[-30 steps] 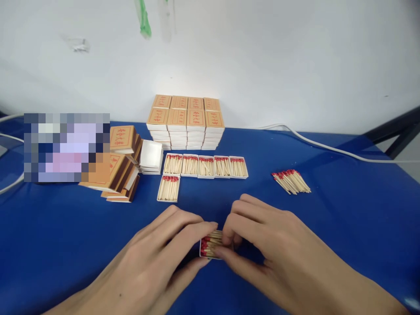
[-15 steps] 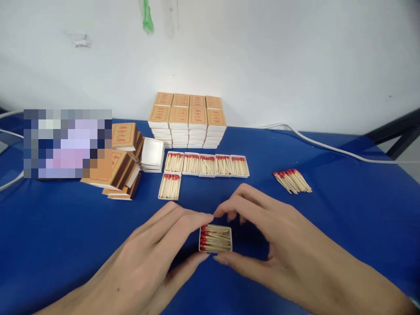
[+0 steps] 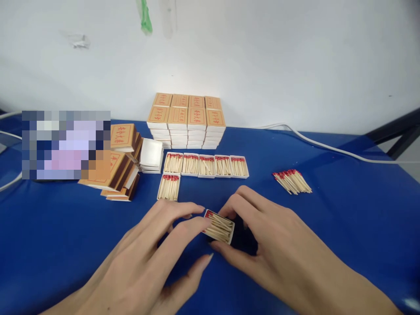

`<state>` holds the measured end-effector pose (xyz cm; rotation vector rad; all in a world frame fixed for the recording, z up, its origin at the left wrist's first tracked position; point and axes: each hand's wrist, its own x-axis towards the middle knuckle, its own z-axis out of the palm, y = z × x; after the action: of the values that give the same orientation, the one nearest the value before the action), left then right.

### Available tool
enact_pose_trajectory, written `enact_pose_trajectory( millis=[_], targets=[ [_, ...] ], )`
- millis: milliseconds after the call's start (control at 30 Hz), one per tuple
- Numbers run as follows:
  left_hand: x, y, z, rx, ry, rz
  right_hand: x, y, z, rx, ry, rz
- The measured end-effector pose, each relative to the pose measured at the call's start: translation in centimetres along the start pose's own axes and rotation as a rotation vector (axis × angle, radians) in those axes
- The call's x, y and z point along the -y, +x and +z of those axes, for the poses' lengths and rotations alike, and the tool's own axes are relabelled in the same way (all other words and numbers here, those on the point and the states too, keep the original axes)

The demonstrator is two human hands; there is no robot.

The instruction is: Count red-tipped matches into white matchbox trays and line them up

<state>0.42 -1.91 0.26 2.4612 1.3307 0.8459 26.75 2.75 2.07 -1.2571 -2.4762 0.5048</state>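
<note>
A small white tray filled with matches (image 3: pixel 220 227) is tilted between my hands, its red match heads toward the left. My right hand (image 3: pixel 262 232) grips it from the right, thumb at the near edge and fingers at the far edge. My left hand (image 3: pixel 164 245) has its fingers apart, with the index fingertip touching the tray's left end and the thumb away from it. Beyond my hands, a row of match-filled trays (image 3: pixel 206 166) lies side by side, and one more filled tray (image 3: pixel 168 187) lies in front of its left end.
Closed matchboxes (image 3: pixel 187 120) are stacked by the wall. To the left are empty white trays (image 3: pixel 151 154), piled orange covers (image 3: pixel 113 170) and a blurred-out object (image 3: pixel 65 144). Loose matches (image 3: pixel 293 181) lie at the right, before a white cable (image 3: pixel 321 146).
The tray between my hands has turned and shifted up and slightly right. My left thumb has come off it, and my right fingers have closed around its edges.
</note>
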Motion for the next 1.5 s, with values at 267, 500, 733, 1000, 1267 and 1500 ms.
enact_pose_trajectory(
  millis=[267,500,733,1000,1267,1500],
  targets=[
    [0.3,0.4,0.2,0.005,-0.050,-0.027,0.1,0.0,0.0,0.020,0.027,0.059],
    [0.2,0.5,-0.1,0.038,-0.090,-0.021,-0.7,-0.8,-0.6,0.161,0.166,0.066],
    [0.0,0.5,-0.2,-0.035,-0.031,-0.062,-0.5,0.5,0.1,0.115,0.227,0.095],
    [0.1,0.9,-0.9,-0.091,0.049,-0.101,-0.6,1.3,0.9,0.040,0.243,0.102],
    [0.2,0.6,-1.0,-0.097,0.058,-0.092,-0.4,2.9,1.4,0.003,0.319,0.117],
    [-0.2,0.3,-1.1,-0.056,-0.050,-0.146,0.6,4.2,2.1,-0.032,0.295,0.141]
  ],
)
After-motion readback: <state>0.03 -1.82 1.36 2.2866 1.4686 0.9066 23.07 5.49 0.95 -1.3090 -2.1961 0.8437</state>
